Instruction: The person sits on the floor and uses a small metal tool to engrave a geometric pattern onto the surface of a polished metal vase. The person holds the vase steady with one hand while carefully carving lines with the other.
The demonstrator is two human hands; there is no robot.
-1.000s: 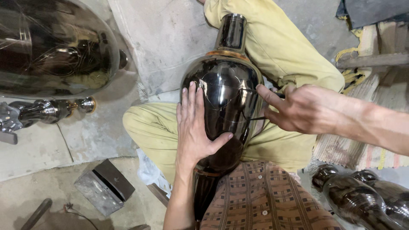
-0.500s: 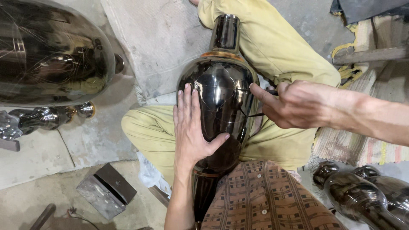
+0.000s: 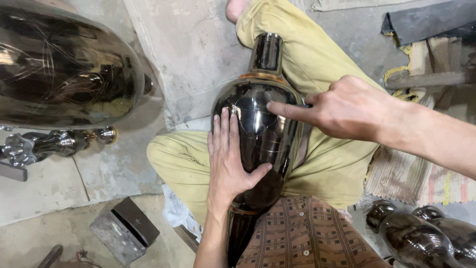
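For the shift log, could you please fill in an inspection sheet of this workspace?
Surface: bare concrete floor, dusty.
Job's things: dark polished metal vase lying across the lap.
Clutter: large metal vessel, small metal fitting, metal block, more vases.
Hands: left hand flat on the vase; right hand pointing, forefinger touching it.
Cables: nothing seen.
Surroundings: woven mat, wooden pieces.

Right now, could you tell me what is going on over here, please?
A person sitting on the floor has a dark shiny metal vase lying across their lap. The left hand lies flat on its belly, steadying it. The right hand touches its upper side with the forefinger. More shiny metal pieces lie nearby.
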